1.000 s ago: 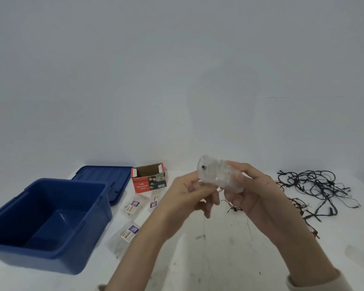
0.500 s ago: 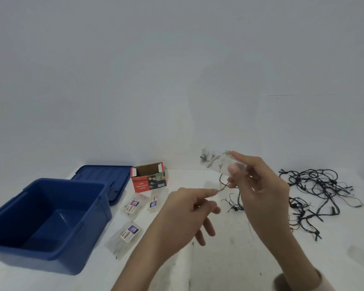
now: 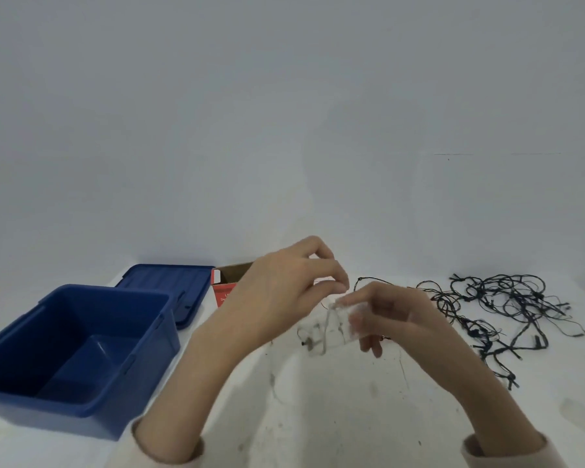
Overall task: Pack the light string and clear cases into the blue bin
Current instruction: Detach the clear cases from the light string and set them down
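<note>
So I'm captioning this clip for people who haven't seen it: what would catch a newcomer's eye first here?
Probably the two hands at centre: the right hand holds a clear case while the left hand pinches something thin just above it. Next, the open blue bin at the near left, nothing in it that shows, with its lid lying behind. Then the dark tangled light string sprawled at right.

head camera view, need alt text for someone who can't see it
The right hand holds a clear case over a white table while the left hand pinches above it. An empty blue bin sits left, a tangled light string right.
</note>
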`<state>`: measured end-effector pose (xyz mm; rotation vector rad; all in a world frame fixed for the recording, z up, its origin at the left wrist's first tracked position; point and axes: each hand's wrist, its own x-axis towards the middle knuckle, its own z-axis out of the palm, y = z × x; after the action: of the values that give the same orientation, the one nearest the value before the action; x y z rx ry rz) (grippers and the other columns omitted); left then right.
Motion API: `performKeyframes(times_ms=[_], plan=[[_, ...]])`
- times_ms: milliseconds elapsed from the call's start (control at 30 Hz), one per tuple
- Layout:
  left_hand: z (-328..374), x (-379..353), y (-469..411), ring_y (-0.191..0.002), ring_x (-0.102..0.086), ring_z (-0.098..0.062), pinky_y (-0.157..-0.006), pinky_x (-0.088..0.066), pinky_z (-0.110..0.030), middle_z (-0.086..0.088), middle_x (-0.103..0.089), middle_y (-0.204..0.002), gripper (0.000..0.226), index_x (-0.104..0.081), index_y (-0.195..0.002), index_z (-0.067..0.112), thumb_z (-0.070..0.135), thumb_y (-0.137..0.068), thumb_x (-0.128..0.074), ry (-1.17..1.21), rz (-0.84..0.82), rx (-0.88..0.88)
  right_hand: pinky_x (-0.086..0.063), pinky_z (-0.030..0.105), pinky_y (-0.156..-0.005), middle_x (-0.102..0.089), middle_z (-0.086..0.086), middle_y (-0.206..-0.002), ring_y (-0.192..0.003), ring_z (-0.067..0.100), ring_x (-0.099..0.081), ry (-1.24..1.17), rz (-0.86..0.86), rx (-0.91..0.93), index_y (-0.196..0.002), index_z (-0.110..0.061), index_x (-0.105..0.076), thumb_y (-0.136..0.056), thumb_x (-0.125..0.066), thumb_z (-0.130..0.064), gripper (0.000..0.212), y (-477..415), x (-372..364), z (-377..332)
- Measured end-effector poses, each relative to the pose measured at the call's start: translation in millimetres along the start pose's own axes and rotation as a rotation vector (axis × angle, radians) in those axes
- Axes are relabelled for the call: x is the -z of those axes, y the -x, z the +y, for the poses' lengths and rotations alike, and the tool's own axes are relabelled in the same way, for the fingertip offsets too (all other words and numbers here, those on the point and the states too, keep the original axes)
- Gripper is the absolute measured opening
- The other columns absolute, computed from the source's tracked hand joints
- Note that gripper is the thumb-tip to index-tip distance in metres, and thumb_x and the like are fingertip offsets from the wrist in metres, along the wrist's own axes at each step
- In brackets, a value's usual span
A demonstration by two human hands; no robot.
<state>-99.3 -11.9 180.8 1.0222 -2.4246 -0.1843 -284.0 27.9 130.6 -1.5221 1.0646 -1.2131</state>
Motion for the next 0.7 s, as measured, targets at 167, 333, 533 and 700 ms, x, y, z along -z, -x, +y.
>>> performKeyframes(times_ms=[167,333,533,700], plan=[[-16.0,-23.0,3.8,-0.045,-0.042,-0.007,-0.046,-0.034,-0.013,-0.012,-0.064,-0.065,0.028,-0.074,-0.079,0.027,0.003,-0.086,-0.060,0.723,-0.024,0.277,-0.043,0.022,-0.044,-0.060,0.019,-0.073,-0.048,0.023,-0.055,-0.431,-0.014,-0.081,-0.084,-0.006,-0.073,-0.062,-0.079,-0.013,0.023,0.3,3.7,0.6],[0.7,-50.0,18.9,-0.060,-0.062,-0.011,-0.043,-0.045,-0.020,-0.005,-0.071,-0.081,0.018,-0.071,-0.095,0.009,0.004,-0.090,-0.054,1.147,-0.025,0.461,-0.045,0.021,-0.044,-0.061,0.011,-0.066,-0.048,0.018,-0.055,-0.577,0.207,-0.078,-0.091,-0.003,-0.068,-0.074,-0.059,-0.009,0.020,-3.3,-4.4,-5.3],[16.3,-58.5,34.5,-0.049,-0.062,-0.017,-0.040,-0.046,-0.022,-0.007,-0.073,-0.090,0.032,-0.062,-0.121,0.013,0.002,-0.094,-0.050,1.033,-0.081,0.539,-0.051,0.024,-0.052,-0.059,0.021,-0.069,-0.052,0.019,-0.061,-0.328,0.492,0.040,-0.099,-0.006,-0.066,-0.086,-0.058,-0.001,0.016,-3.8,-7.2,2.3],[22.5,-50.0,38.5,-0.048,-0.061,-0.006,-0.050,-0.053,-0.022,0.009,-0.068,-0.091,0.036,-0.056,-0.129,0.018,0.009,-0.095,-0.045,0.570,-0.156,0.504,-0.048,0.012,-0.053,-0.062,0.016,-0.062,-0.051,0.012,-0.063,0.247,0.650,0.265,-0.096,-0.018,-0.066,-0.086,-0.063,-0.004,0.017,0.0,-14.6,14.1]])
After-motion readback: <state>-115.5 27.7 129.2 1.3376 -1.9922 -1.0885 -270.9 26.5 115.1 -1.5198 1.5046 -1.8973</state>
